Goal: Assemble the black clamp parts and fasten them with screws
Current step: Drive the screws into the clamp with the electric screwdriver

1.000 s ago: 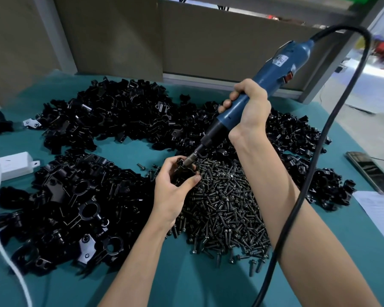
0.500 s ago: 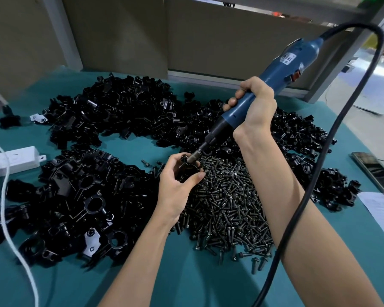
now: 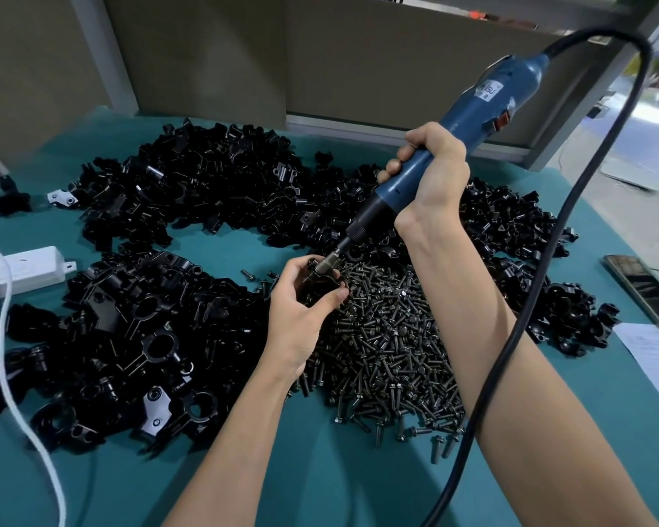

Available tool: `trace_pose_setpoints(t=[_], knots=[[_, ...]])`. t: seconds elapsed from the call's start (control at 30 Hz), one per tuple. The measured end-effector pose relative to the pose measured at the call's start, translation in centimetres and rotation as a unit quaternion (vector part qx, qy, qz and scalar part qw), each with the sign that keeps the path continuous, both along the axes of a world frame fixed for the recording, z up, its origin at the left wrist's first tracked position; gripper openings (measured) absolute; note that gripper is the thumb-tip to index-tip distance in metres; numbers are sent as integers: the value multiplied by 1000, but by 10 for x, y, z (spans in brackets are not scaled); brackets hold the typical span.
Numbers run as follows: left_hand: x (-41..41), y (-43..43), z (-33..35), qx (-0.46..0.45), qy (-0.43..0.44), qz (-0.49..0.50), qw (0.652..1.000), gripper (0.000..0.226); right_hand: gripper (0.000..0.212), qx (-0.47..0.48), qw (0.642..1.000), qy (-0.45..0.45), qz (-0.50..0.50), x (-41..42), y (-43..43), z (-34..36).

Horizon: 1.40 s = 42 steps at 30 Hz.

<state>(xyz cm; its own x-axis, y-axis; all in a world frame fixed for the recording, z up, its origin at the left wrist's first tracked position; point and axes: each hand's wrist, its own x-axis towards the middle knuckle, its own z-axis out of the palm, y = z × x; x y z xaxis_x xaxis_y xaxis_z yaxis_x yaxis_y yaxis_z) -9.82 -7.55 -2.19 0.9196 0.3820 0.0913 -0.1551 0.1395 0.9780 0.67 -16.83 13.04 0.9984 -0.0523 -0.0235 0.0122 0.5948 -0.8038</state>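
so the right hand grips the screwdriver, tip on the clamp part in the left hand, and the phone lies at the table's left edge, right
Only the phone is wrong: the head view shows it at the table's right edge. The right hand grips the blue screwdriver, tip on the clamp part in the left hand.

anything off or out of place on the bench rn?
Nothing serious. A silver plate lies among the black clamp parts, unlike the rest, and a stray screw lies on the mat apart from the screw pile.
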Motion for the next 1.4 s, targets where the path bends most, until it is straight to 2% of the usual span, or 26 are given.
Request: trace_pose_setpoints(t=[0.2,0.37,0.5,0.63,0.73,1.03,1.4], knots=[[0,0,2,-11,-9,-4,1000,40,17,7,1000,-3,5,-1,0,0],[-4,-9,6,-93,-13,-53,994,50,16,-6,999,-30,10,-2,-2,0],[-4,-11,8,-121,-15,-63,990,51,16,-1,998,-58,30,-3,-3,5],[-3,-6,6,-117,-13,-75,990,40,16,46,986,-95,130,-9,-10,8],[-3,2,4,-161,-9,-60,985,35,20,100,960,-138,224,-11,-24,15],[-4,5,5,-227,-44,-102,968,40,20,81,978,-136,135,-10,-27,16],[-4,3,5,-250,-36,-97,963,43,24,40,986,-110,117,-7,-24,6]])
